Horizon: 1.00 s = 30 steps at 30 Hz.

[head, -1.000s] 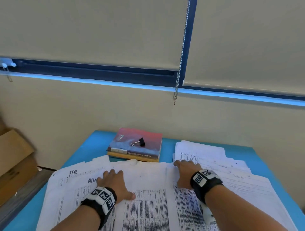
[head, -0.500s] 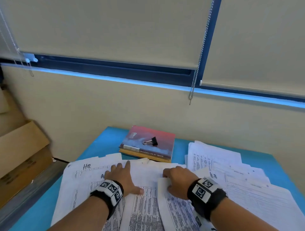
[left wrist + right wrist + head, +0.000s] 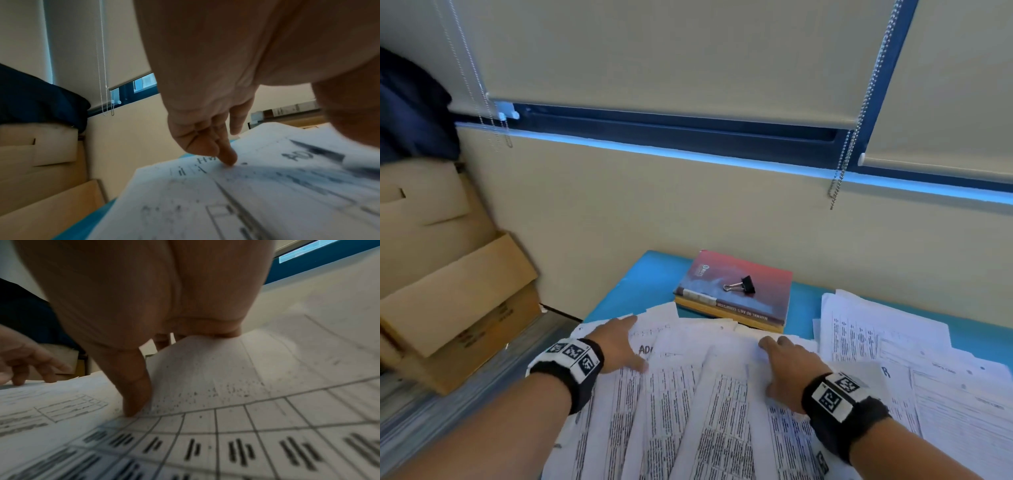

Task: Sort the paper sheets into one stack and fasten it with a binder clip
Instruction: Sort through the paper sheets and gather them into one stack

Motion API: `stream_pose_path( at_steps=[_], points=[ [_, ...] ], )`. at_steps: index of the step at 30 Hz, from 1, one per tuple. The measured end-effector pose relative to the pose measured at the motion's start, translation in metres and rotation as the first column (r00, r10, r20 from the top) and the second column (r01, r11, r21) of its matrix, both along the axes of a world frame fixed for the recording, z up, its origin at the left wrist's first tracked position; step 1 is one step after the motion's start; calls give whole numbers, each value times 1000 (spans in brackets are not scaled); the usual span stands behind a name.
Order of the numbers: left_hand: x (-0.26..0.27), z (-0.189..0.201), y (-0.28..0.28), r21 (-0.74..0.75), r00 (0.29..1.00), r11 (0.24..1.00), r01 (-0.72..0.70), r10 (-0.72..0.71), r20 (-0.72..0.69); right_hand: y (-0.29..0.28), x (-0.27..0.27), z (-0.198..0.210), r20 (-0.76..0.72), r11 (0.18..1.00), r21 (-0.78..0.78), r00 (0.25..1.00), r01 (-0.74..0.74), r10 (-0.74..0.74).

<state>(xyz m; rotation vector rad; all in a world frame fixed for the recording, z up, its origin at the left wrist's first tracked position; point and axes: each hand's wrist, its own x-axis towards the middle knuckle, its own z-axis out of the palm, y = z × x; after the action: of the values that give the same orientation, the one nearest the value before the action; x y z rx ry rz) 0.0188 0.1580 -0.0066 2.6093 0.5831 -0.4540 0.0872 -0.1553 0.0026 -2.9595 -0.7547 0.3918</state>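
We see printed paper sheets (image 3: 688,394) fanned in an overlapping spread across the blue surface (image 3: 650,284). Our left hand (image 3: 616,342) lies flat on the left sheets, fingers extended, one fingertip (image 3: 228,160) pressing the paper. Our right hand (image 3: 789,366) rests on the middle sheets, fingers pressing down; a sheet (image 3: 205,369) bows up beside its thumb. The black binder clip (image 3: 741,285) sits on a red book (image 3: 736,291) beyond the sheets, apart from both hands. Cardboard boxes (image 3: 455,301) stand to the left.
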Motion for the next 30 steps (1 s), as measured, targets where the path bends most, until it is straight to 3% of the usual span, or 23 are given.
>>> stream_pose_path(
  at_steps=[4,8,12,16,25,27,30],
  points=[
    [2,-7,-17,96,996,991,89,-86,-31,0,0,2,-60,999,-39,998,35,-37],
    [7,-7,-32,210,975,952,222,-222,-25,1,-2,3,-15,999,-48,1000,-16,15],
    [8,-9,-38,190,970,951,242,-238,-44,-3,-6,7,37,998,-24,997,-63,63],
    [4,-12,-43,195,964,944,265,-259,-59,-7,-13,5,-85,999,31,996,-28,30],
    [-7,-6,-50,169,944,948,269,-294,148,-6,-14,4,-111,1000,13,994,-16,17],
    [-11,-6,-51,87,950,967,241,-253,182,-5,-15,3,-111,1000,11,994,-11,13],
    [-15,-11,-45,-215,969,972,96,-41,245,-7,-16,3,-119,1000,19,993,-4,6]
  ],
)
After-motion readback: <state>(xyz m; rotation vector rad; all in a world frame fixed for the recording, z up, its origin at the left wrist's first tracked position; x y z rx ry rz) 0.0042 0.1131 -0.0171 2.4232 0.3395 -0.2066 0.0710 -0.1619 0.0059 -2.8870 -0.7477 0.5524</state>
